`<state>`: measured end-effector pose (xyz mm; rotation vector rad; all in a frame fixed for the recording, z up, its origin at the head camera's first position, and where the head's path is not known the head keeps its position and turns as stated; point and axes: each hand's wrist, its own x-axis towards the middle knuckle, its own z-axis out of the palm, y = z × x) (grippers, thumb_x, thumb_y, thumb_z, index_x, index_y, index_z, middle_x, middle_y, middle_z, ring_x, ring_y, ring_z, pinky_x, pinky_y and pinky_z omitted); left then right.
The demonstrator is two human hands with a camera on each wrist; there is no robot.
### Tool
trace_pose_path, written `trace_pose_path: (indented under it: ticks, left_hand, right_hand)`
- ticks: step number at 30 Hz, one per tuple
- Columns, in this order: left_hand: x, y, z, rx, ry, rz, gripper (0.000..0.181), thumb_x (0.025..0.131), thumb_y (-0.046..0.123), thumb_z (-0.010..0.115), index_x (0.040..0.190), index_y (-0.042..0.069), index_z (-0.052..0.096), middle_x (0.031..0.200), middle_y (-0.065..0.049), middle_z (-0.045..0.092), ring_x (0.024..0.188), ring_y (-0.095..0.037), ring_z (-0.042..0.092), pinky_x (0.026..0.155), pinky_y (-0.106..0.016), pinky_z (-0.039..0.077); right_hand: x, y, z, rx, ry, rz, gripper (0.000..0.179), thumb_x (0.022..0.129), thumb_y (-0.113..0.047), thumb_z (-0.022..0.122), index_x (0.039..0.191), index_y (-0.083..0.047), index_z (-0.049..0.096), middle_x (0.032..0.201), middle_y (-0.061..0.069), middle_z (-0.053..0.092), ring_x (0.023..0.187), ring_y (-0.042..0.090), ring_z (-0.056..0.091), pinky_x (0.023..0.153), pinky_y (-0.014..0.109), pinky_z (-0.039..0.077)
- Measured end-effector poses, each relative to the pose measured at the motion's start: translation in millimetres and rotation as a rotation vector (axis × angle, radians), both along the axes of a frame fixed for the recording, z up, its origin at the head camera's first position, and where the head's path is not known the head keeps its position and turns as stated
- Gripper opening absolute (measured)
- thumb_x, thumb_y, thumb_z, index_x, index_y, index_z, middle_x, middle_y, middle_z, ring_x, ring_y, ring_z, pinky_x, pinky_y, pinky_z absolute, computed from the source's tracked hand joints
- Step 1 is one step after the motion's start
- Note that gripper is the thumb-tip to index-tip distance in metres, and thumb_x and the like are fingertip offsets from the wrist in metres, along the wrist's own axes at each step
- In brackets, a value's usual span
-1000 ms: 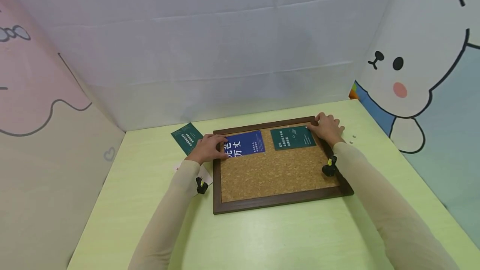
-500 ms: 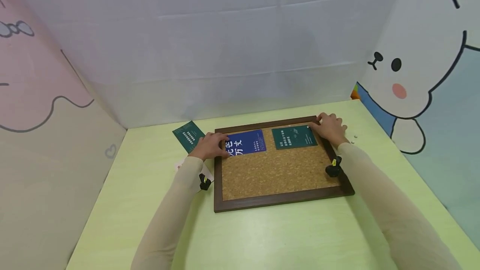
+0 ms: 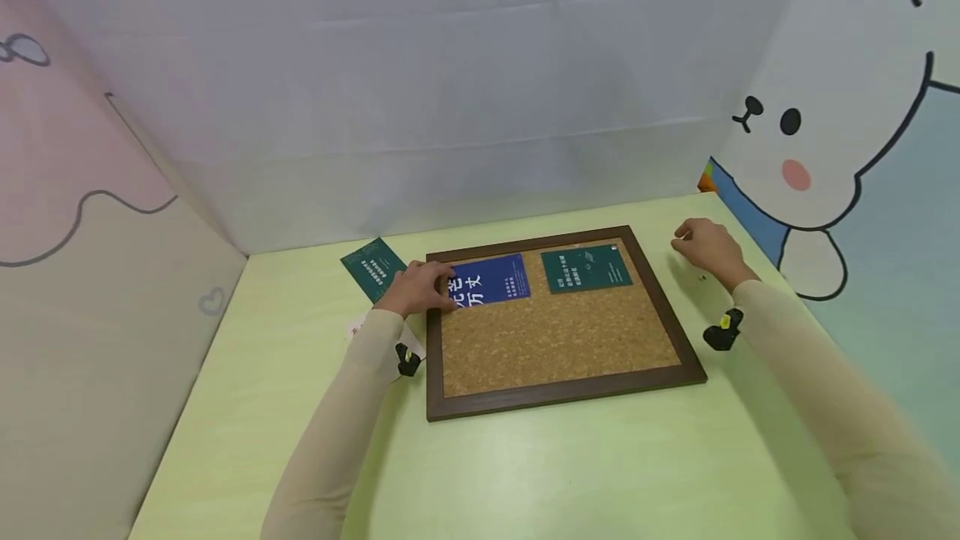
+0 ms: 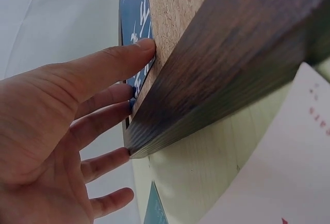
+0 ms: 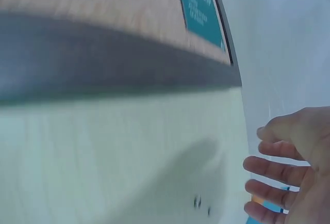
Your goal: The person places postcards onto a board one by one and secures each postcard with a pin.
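Here I have my left hand lying on the left end of the cork board, fingers straight and loosely spread; the wrist view shows the fingertips pressing the edge of the blue card down onto the cork, with the lower fingers against the dark wooden frame. Nothing is pinched or held in that hand. My right hand is off the board, hovering above the green table just past the frame's far right corner, fingers relaxed and parted, holding nothing. The green card lies flat on the cork at the far right, beside the blue one and apart from my right hand. A second green card lies on the table just left of the board, near my left hand. A white card lies under my left wrist, against the frame's edge.
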<state>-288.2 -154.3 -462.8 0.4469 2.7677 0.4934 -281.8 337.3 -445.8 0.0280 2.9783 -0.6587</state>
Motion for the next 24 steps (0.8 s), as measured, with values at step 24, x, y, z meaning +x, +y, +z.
trace_pose_path:
  ticks: [24]
  left_hand:
    - [5.4, -5.2, 11.5, 0.045, -0.02, 0.012, 0.064, 0.083, 0.035, 0.077, 0.141, 0.02, 0.053, 0.145, -0.007, 0.051, 0.141, -0.037, 0.03, 0.113, -0.063, 0.018]
  right_hand:
    - [34.3, 29, -14.2, 0.14, -0.069, 0.0, 0.022, 0.094, -0.014, 0.055, 0.098, 0.005, 0.065, 0.09, 0.019, 0.064, 0.072, 0.028, 0.055, 0.057, 0.038, 0.042]
